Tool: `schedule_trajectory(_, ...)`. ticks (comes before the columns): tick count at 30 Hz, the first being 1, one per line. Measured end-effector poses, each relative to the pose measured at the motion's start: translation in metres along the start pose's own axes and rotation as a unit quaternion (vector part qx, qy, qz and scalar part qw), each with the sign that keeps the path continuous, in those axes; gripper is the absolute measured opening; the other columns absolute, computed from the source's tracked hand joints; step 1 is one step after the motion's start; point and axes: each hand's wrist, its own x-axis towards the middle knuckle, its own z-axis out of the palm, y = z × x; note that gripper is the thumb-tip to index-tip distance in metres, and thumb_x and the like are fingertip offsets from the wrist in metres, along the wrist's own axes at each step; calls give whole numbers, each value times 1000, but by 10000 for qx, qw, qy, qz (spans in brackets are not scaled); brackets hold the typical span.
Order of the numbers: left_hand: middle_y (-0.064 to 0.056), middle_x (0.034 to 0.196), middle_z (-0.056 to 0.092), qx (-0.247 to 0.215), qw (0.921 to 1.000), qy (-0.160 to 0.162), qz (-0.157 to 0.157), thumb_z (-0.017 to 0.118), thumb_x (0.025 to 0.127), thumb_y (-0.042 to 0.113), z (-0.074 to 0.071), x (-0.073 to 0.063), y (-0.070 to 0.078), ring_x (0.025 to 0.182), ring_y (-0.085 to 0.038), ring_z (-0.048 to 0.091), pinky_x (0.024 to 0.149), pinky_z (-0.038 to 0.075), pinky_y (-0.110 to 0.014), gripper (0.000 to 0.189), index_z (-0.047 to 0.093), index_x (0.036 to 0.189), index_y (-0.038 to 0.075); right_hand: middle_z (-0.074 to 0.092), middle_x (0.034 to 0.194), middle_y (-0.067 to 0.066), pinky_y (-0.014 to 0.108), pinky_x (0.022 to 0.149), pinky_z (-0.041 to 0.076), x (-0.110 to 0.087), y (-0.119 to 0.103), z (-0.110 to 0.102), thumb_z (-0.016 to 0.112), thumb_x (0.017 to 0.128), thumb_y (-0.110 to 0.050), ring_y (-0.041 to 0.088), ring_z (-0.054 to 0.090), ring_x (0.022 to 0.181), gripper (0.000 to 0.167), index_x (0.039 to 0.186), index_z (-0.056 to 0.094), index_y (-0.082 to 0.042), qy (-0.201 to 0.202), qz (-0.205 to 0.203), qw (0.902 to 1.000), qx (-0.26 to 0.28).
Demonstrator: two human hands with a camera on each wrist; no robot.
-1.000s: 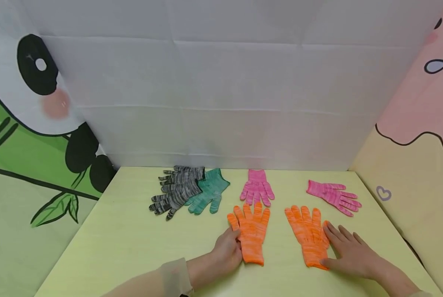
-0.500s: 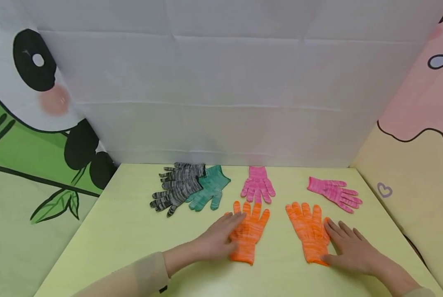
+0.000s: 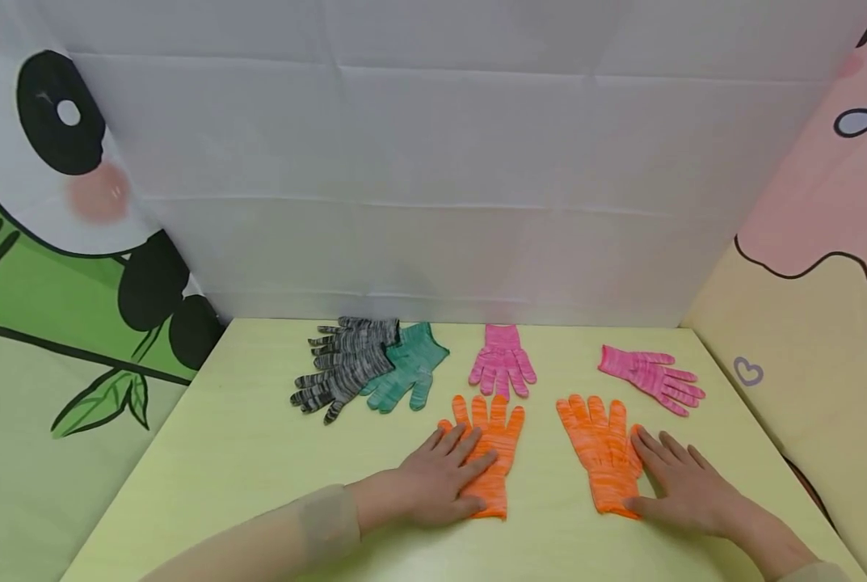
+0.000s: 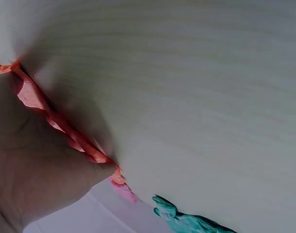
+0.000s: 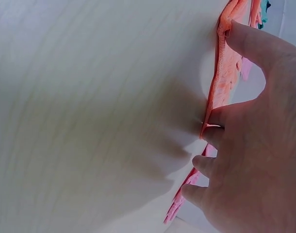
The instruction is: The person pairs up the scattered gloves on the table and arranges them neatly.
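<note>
Two orange knit gloves lie flat near the middle of the table, fingers pointing away from me. On the left orange glove [image 3: 504,444] rests my left hand [image 3: 439,478], its fingers spread over the thumb side and palm. My right hand [image 3: 688,487] lies beside the right orange glove [image 3: 602,453], fingertips and thumb touching its right edge. In the left wrist view the orange glove [image 4: 56,121] shows as a thin strip along the hand. The right wrist view has the thumb on the cuff end of its orange glove [image 5: 225,73].
Behind lie a pink glove [image 3: 502,364] and, farther right, a second pink glove [image 3: 654,378]. Grey-black gloves [image 3: 346,376] overlap a teal glove [image 3: 411,368] at the back left. A white wall [image 3: 433,202] and printed side panels border the yellow table [image 3: 258,453].
My left hand has let go of the left orange glove's edge and turned palm down onto it; that glove shifted slightly left. My right hand has stayed in place.
</note>
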Motion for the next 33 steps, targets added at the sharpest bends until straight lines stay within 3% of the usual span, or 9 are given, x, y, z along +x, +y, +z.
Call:
schedule_trajectory(5,-5,172,2,97,9998,-31,-141,29,103,68,0,3,7,157,-34,0,123,7,-59,71,11,165,37,31,163,21,72,113,16,-2,5,1,65,92,-62,53,21,147,95,156,37,2,114,-66,9998,116)
schedule_trajectory(12,-5,172,4,37,9998,-52,-197,32,103,67,-4,3,12,157,-34,1,122,7,-62,71,12,165,39,29,164,21,65,120,3,-7,11,-3,65,94,-57,51,17,150,90,158,35,0,270,-97,9987,412)
schedule_trajectory(20,-4,172,2,-47,9998,-90,-152,31,103,68,-4,10,15,157,-33,-1,121,4,-63,70,10,164,41,33,163,19,72,113,18,-8,11,1,66,93,-58,53,21,147,89,156,40,0,253,-139,9993,256)
schedule_trajectory(25,-3,172,2,-135,9998,-64,-103,32,103,69,-3,12,15,157,-31,-2,122,3,-61,71,10,164,41,32,163,20,72,113,18,-8,11,2,66,93,-58,53,21,148,90,156,39,0,224,-155,9992,297)
schedule_trajectory(30,-3,172,6,-306,9989,254,-256,36,102,68,-3,11,11,157,-30,3,122,5,-60,73,14,165,36,31,163,21,73,112,18,-7,11,1,66,93,-58,53,21,147,91,156,39,1,156,-181,9992,320)
schedule_trajectory(33,-7,166,28,-280,9943,793,-658,47,102,61,-8,9,9,153,-30,23,122,19,-55,72,31,163,26,31,163,21,73,112,18,-7,12,0,66,93,-59,54,21,147,91,156,39,1,159,-174,9992,311)
